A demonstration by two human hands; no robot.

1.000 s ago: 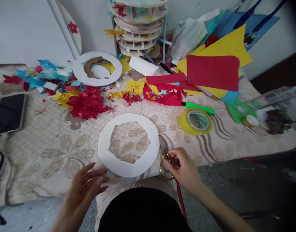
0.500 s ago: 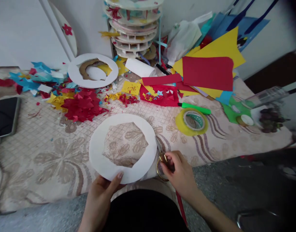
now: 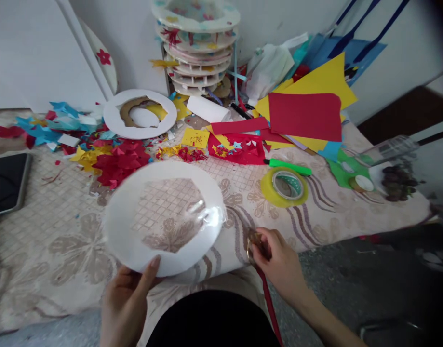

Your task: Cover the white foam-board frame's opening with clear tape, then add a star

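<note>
L hand (image 3: 125,299) pinches the white ring (image 3: 122,217) by table's (image 3: 76,270) front edge, prob. so it won't slip, & R hand (image 3: 279,261) holds scissors (image 3: 253,239) nr same edge, apart from the ring, prob. so they don't poke it

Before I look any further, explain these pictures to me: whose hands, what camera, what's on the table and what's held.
There is no machine here. These are one person's bare hands, seen by a camera worn on that person's head, looking forward and down.

The left hand grips the near edge of a white ring, thumb on top. The right hand holds gold-handled scissors, rather blurred.

On the patterned cloth lie a yellow tape roll, a green marker, red paper and a phone.
</note>
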